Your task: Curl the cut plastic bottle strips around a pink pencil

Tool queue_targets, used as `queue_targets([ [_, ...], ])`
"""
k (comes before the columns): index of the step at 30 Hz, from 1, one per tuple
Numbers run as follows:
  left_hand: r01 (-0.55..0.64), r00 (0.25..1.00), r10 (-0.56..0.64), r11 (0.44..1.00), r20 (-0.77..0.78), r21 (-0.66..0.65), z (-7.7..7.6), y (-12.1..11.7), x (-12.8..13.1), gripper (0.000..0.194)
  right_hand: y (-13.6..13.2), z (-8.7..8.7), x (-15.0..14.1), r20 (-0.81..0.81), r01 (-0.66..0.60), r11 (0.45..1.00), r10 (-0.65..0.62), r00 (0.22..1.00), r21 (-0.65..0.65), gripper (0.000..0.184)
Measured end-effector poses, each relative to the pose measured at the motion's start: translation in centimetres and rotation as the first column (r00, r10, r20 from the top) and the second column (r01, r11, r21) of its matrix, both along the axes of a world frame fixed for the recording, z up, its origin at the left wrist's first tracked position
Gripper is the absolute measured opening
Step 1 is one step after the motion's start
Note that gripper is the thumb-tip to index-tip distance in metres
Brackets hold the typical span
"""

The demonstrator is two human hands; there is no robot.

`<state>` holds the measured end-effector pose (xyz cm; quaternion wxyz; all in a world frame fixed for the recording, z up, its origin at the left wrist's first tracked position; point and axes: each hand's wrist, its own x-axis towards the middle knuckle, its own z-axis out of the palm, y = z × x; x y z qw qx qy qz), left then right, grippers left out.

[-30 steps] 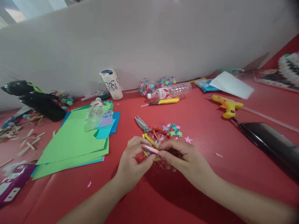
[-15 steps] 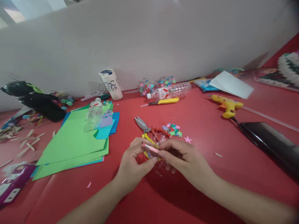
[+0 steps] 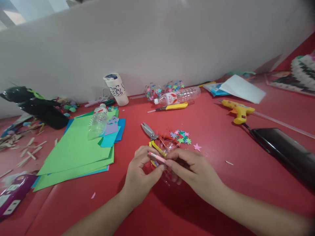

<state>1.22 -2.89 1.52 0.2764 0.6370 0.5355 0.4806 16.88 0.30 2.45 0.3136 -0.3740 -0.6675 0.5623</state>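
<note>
My right hand (image 3: 194, 167) pinches a slim pink pencil (image 3: 157, 157) between thumb and forefinger, its eraser-like end pointing left. Close by on the left, my left hand (image 3: 140, 172) is curled, thumb and fingers meeting at a clear plastic piece (image 3: 169, 178) that hangs between both hands. The plastic is transparent, so its outline is hard to make out. Behind the hands lie scissors (image 3: 149, 131) with yellow and red handles, partly covered by the fingers and plastic. Several coloured paper stars (image 3: 182, 137) lie just past them, with one pink star (image 3: 197, 147) apart to the right.
Green paper sheets (image 3: 76, 144) carry a clear bottle piece (image 3: 97, 123) at left. Toward the wall are a white tumbler (image 3: 116, 90), a plastic bottle (image 3: 182, 96) and a yellow cutter (image 3: 176, 106). A yellow glue gun (image 3: 240, 111) and black case (image 3: 280, 144) lie right.
Both hands keep nearly the same pose around the pencil and plastic. The whole view has shifted very slightly; nothing has been let go.
</note>
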Motion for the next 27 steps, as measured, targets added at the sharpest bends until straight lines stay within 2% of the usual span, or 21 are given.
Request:
queue_targets([
  [5, -0.008, 0.999, 0.009, 0.999, -0.038, 0.034, 0.22, -0.02, 0.01, 0.009, -0.05, 0.04, -0.04, 0.112, 0.037, 0.967, -0.067, 0.991, 0.253, 0.011],
  [7, 0.002, 0.999, 0.000, 0.999, -0.047, 0.035, 0.26, -0.03, -0.06, 0.010, -0.08, 0.10, -0.05, 0.128, 0.047, 0.949, -0.091, 0.988, 0.311, 0.011],
  [13, 0.028, 0.988, -0.012, 0.994, -0.154, 0.105, 0.23, 0.11, -0.23, 0.008, 0.00, 0.13, 0.08, 0.159, 0.023, 0.957, -0.072, 0.985, 0.290, 0.013],
  [21, 0.058, 0.973, -0.033, 0.993, -0.227, 0.101, 0.17, 0.42, -0.65, 0.003, 0.46, 0.42, 0.46, 0.218, -0.014, 0.924, -0.075, 0.973, 0.382, 0.014],
  [24, 0.077, 0.976, -0.058, 0.994, -0.210, 0.083, 0.23, 0.52, -0.84, 0.001, 0.68, 0.47, 0.46, 0.209, -0.026, 0.940, -0.049, 0.977, 0.341, 0.017],
  [27, 0.093, 0.981, -0.083, 0.994, -0.175, 0.050, 0.24, 0.62, -0.90, 0.002, 0.75, 0.38, 0.43, 0.178, -0.047, 0.973, 0.006, 0.984, 0.227, 0.018],
])
